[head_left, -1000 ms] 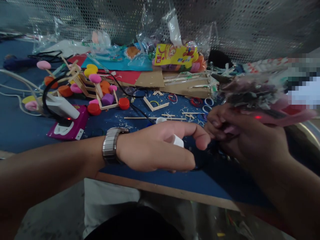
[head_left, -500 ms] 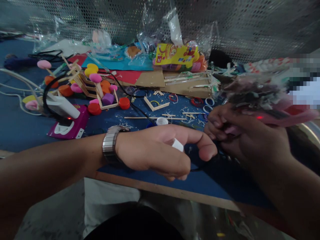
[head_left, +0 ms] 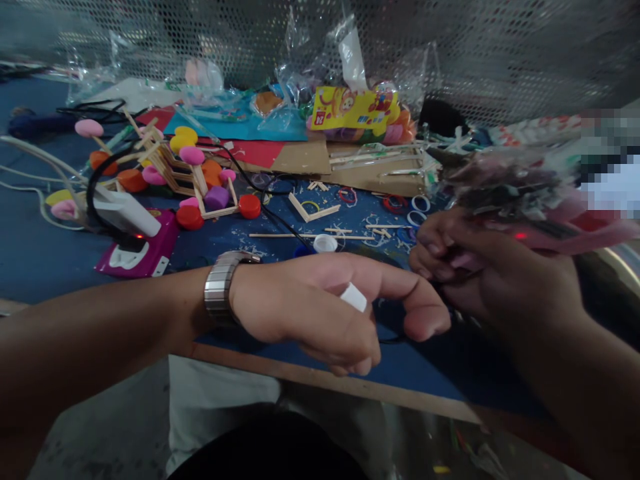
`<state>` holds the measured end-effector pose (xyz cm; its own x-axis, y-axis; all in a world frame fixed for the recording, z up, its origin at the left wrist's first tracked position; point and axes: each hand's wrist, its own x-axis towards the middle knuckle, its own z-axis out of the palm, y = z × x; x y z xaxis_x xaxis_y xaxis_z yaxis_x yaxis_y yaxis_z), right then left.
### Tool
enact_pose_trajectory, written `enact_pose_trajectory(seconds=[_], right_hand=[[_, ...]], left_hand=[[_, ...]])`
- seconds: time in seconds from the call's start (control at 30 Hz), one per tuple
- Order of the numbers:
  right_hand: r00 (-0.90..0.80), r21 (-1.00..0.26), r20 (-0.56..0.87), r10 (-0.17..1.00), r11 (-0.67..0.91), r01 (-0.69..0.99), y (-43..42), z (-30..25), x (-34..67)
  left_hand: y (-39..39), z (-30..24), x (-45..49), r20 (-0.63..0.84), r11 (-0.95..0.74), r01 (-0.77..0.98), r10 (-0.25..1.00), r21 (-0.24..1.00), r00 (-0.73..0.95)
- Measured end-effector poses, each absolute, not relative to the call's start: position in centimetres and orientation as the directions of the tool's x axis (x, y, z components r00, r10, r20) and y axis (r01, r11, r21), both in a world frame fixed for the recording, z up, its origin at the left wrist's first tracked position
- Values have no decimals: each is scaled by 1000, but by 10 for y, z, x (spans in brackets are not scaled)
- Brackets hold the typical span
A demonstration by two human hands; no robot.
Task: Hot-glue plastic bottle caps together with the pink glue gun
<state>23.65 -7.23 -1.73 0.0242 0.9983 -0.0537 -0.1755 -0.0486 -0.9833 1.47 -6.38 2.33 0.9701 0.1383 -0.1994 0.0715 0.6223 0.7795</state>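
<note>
My left hand, with a metal watch on the wrist, hovers over the near edge of the blue table. Its lower fingers are curled round a small white piece, and the index finger points right, touching my right hand. A thin black wire loops under the fingertips. My right hand is closed in a fist on a dark tool with a red light; what else it pinches is hidden. A crinkled plastic bag lies behind it.
A stick-and-cap model stands at back left beside a white glue gun on a pink stand. Loose sticks, a white cap and plastic rings litter the middle. Snack bags and cardboard lie before a mesh wall.
My left hand has slid right and slightly down, its index finger stretching further toward the right hand. The right hand has barely moved.
</note>
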Motion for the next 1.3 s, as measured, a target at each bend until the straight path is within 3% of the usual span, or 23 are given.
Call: enact_pose_trajectory(seconds=[0.37, 0.6, 0.8, 1.3], right_hand=[[36, -986, -67, 997, -61, -157, -72, -16, 235], [18, -986, -45, 999, -41, -164, -72, -21, 238], [28, -988, -60, 998, -55, -144, -72, -19, 237], [-6, -986, -29, 1000, -30, -167, -71, -25, 240]], left_hand=[[-66, 26, 16, -231, 628, 103, 126, 772, 965], [-66, 20, 14, -160, 636, 67, 90, 769, 983], [-67, 26, 14, -251, 638, 130, 102, 759, 962], [-66, 20, 14, -160, 570, 86, 80, 817, 984]])
